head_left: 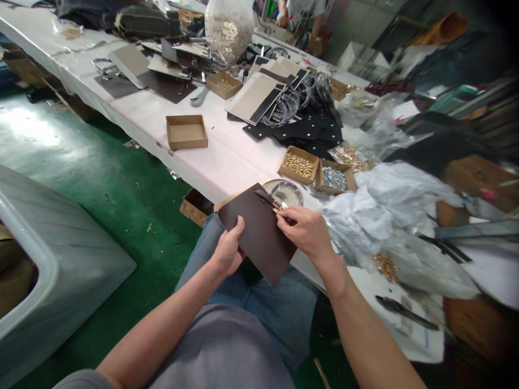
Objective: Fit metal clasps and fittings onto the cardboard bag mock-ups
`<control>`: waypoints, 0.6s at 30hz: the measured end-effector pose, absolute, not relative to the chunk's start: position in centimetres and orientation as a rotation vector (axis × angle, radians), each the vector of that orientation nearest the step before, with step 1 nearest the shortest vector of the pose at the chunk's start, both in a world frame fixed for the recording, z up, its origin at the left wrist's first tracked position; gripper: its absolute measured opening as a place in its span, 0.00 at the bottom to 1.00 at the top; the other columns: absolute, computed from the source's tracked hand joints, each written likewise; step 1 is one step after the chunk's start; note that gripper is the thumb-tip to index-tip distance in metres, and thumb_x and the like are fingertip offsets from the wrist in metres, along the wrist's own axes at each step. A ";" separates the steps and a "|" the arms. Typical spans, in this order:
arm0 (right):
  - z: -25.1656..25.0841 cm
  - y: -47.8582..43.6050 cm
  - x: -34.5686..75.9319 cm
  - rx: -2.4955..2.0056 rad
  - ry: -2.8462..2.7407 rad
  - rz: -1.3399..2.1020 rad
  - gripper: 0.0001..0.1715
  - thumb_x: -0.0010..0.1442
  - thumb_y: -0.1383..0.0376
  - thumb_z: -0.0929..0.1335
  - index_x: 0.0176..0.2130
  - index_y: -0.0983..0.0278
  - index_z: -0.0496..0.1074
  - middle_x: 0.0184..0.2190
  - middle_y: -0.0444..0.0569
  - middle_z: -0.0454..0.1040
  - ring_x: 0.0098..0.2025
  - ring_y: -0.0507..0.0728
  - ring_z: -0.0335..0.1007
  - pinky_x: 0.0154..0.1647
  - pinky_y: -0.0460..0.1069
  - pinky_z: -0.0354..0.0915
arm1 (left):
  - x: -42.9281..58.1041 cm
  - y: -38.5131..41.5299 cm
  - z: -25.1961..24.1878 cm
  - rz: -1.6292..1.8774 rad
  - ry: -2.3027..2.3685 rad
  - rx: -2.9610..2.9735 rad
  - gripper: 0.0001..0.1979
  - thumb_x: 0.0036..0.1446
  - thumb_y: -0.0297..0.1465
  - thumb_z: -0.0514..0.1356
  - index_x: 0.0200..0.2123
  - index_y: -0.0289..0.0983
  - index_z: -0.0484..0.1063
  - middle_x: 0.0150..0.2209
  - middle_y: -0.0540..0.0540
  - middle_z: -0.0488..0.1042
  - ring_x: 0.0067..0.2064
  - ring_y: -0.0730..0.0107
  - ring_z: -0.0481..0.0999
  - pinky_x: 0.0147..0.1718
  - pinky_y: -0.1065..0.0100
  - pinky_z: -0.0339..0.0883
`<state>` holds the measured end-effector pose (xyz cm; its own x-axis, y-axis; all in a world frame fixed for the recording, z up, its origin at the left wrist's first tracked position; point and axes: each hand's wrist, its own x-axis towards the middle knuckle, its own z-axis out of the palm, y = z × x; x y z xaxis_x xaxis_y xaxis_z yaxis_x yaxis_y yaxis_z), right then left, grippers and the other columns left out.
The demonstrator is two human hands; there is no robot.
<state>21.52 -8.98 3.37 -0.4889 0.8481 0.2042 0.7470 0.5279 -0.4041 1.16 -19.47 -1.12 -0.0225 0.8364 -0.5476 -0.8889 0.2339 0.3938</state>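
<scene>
A dark brown leather panel (259,232) is held over my lap at the edge of the white table (219,156). My left hand (229,251) grips its lower left edge, thumb on top. My right hand (306,229) is closed in a pinch at the panel's upper right, where a narrow dark strap (265,198) with a small gold fitting is attached. Just beyond sit a round metal dish (286,190), a small box of gold rivets (299,165) and a small box of silver washers (333,178).
An empty cardboard box (186,131) stands on the table to the left. Stacks of grey and dark panels (259,97), a clear bag of metal parts (229,29) and crumpled plastic bags (389,216) crowd the table. Green floor and a grey tub (60,254) lie left. Another person stands far back.
</scene>
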 end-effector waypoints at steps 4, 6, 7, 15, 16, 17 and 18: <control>4.0 -8.4 21.0 -1.292 -2.386 0.451 0.13 0.72 0.64 0.71 0.37 0.56 0.87 0.44 0.49 0.88 0.45 0.63 0.85 0.52 0.57 0.77 | 1.1 -19.4 -1.4 1.365 0.810 -0.107 0.28 0.69 0.44 0.74 0.64 0.32 0.79 0.56 0.32 0.87 0.61 0.45 0.86 0.63 0.48 0.81; 4.3 -8.1 20.8 -1.300 -2.368 0.507 0.13 0.70 0.65 0.72 0.34 0.56 0.86 0.42 0.48 0.88 0.43 0.62 0.85 0.50 0.56 0.76 | 1.1 -19.4 -1.6 1.362 0.813 -0.116 0.27 0.69 0.43 0.74 0.63 0.33 0.79 0.56 0.33 0.87 0.61 0.45 0.86 0.63 0.48 0.81; 4.4 -7.9 20.8 -1.308 -2.360 0.526 0.13 0.69 0.66 0.73 0.33 0.56 0.86 0.41 0.48 0.88 0.42 0.62 0.85 0.49 0.56 0.76 | 1.0 -19.4 -1.7 1.362 0.814 -0.117 0.26 0.69 0.43 0.74 0.62 0.33 0.79 0.56 0.33 0.87 0.60 0.46 0.86 0.63 0.48 0.81; 4.4 -7.4 20.5 -1.375 -2.353 0.547 0.12 0.67 0.63 0.74 0.32 0.56 0.86 0.38 0.48 0.88 0.39 0.61 0.83 0.44 0.55 0.74 | 0.7 -19.2 -1.8 1.350 0.817 -0.127 0.27 0.68 0.43 0.75 0.61 0.32 0.80 0.55 0.32 0.87 0.59 0.45 0.87 0.63 0.47 0.81; 4.4 -7.3 20.5 -1.379 -2.349 0.550 0.12 0.67 0.63 0.74 0.31 0.56 0.85 0.37 0.48 0.87 0.38 0.61 0.82 0.43 0.55 0.74 | 0.6 -19.2 -1.8 1.345 0.822 -0.127 0.27 0.68 0.43 0.75 0.62 0.33 0.80 0.55 0.32 0.87 0.58 0.45 0.87 0.62 0.47 0.81; 4.3 -7.2 20.5 -1.378 -2.350 0.553 0.12 0.66 0.63 0.74 0.31 0.57 0.85 0.36 0.48 0.87 0.37 0.61 0.82 0.43 0.55 0.74 | 0.6 -19.2 -1.8 1.342 0.828 -0.129 0.27 0.68 0.43 0.75 0.62 0.33 0.80 0.54 0.33 0.87 0.58 0.45 0.87 0.62 0.47 0.82; 4.3 -7.2 20.4 -1.375 -2.358 0.553 0.12 0.66 0.63 0.74 0.30 0.57 0.84 0.35 0.48 0.86 0.37 0.60 0.81 0.43 0.55 0.73 | 0.5 -19.1 -1.9 1.337 0.833 -0.131 0.27 0.68 0.43 0.74 0.61 0.33 0.80 0.54 0.33 0.87 0.58 0.45 0.87 0.62 0.47 0.82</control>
